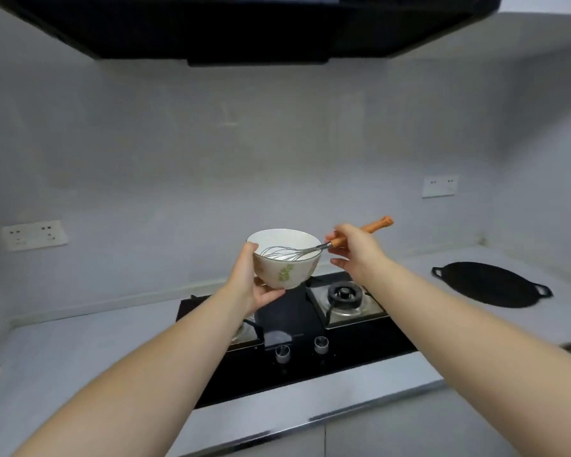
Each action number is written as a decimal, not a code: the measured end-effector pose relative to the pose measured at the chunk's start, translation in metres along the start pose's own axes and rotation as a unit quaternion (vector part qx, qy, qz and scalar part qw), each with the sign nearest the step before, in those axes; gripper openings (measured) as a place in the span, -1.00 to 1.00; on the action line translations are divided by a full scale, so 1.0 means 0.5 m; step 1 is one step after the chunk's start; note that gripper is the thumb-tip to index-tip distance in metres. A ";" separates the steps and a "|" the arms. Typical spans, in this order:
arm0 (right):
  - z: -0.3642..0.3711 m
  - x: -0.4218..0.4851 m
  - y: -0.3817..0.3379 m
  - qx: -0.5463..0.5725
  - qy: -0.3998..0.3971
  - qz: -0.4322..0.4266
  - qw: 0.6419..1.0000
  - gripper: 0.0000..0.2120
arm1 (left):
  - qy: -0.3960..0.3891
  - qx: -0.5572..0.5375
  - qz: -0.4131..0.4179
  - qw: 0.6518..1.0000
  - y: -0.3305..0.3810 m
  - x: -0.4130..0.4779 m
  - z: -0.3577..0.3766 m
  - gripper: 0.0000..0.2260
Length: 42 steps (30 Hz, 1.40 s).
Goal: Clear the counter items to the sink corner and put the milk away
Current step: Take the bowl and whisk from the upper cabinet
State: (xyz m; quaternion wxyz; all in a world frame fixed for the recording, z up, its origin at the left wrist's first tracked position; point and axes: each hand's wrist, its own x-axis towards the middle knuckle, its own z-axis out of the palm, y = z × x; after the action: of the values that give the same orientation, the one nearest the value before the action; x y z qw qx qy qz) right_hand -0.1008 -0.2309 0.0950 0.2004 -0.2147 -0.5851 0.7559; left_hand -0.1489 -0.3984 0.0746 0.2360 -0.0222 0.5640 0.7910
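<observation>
- Left hand (246, 283): cups the bowl (287, 270) from beneath, thumb at the rim; bowl is in the air above the stove (343, 296).
- Whisk (310, 250): wires inside the bowl.
- Right hand (356, 252): pinches the whisk handle.
- Flat pan (490, 285): on the counter, far right.
- Milk: not in view.
- Handling: carry the bowl level and steady the whisk against the rim.

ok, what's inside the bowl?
The whisk has its wire head inside the bowl, over what looks like pale liquid. Its wooden handle sticks out over the rim, pinched by the right hand. The bowl's near wall hides the bottom, so the depth can't be told.
</observation>
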 end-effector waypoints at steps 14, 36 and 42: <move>-0.380 0.316 0.036 -0.005 0.118 0.098 0.988 -0.81 | -0.137 0.063 -0.107 0.983 -0.187 0.350 0.389 -0.73; -0.797 0.741 0.122 0.054 0.143 0.203 0.967 -0.84 | -0.125 0.174 -0.151 0.965 -0.467 0.747 0.786 -0.73; -0.905 0.903 0.147 0.057 0.128 0.244 0.960 -0.85 | -0.073 0.316 -0.132 0.937 -0.541 0.886 0.886 -0.71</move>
State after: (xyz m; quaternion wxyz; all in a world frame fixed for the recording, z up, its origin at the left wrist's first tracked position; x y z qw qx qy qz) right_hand -0.2251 0.3633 -0.1179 0.0954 -0.4341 -0.4406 0.7799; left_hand -0.3321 0.2240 -0.1365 0.3741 0.0370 0.7578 0.5333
